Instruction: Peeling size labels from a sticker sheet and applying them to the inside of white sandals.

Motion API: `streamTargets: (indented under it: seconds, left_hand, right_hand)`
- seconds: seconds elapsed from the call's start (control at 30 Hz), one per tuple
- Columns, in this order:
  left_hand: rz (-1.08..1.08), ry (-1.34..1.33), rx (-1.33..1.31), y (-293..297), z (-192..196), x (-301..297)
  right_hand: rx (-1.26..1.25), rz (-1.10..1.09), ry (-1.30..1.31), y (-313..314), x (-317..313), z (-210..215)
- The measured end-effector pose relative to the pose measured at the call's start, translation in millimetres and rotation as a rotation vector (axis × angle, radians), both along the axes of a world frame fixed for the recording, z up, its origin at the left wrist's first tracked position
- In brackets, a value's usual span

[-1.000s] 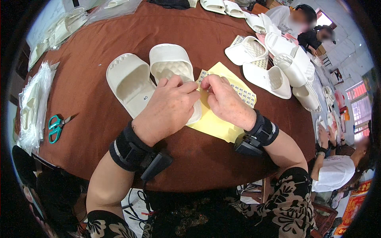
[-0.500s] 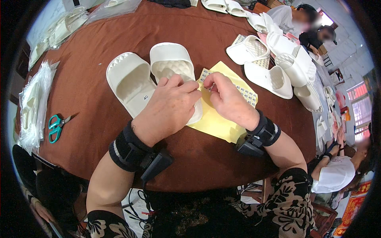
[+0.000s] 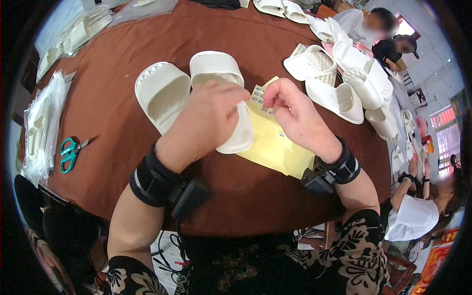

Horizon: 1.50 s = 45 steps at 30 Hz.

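We see a round table under brown cloth [image 3: 108,98]

On it, two white slip-on slippers [image 3: 162,91] lie side by side. A flat yellow paper sheet [image 3: 273,150] with small printed labels [image 3: 260,100] is just beside them. The left hand [image 3: 206,118] is blurry over the slipper on the right; we cannot tell if it pinches anything. The right hand [image 3: 300,115] curls its fingers over the sheet; we cannot tell if they hold anything. Metal scissors with teal handles [image 3: 74,149] lie off to the left.
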<state>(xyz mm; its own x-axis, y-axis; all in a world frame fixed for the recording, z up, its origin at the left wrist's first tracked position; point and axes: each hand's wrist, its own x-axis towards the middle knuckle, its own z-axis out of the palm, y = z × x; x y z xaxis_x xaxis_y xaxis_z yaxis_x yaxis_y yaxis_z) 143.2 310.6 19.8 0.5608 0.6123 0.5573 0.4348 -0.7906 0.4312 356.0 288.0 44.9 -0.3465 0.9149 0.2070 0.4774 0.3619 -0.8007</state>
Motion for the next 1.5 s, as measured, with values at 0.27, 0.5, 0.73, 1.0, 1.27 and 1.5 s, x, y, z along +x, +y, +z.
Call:
streamTargets:
  seconds: [0.27, 0.5, 0.73, 1.0, 1.27, 1.5]
  left_hand:
    - [0.252, -0.225, 0.071, 17.6, 5.5, -19.6]
    - [0.285, -0.192, 0.045, 18.7, 4.6, -22.0]
    - [0.317, -0.163, 0.067, 14.5, 7.0, -25.9]
    - [0.325, -0.164, 0.075, 21.1, 3.7, -24.4]
    - [0.372, -0.242, 0.131, 27.1, 5.6, -32.8]
    - [0.611, -0.303, 0.087, 47.9, 16.1, -71.1]
  right_hand:
    - [0.135, 0.194, -0.208, 8.4, -35.2, 4.0]
    - [0.117, 0.185, -0.380, 24.4, -46.7, -4.7]
    - [-0.020, 0.163, -0.170, 31.2, -48.4, -11.1]
    - [-0.001, 0.120, -0.141, 33.9, -39.3, -9.3]
    - [0.263, 0.080, -0.319, 31.7, -33.3, -7.9]
    - [0.264, -0.002, -0.153, 51.1, -39.0, 18.3]
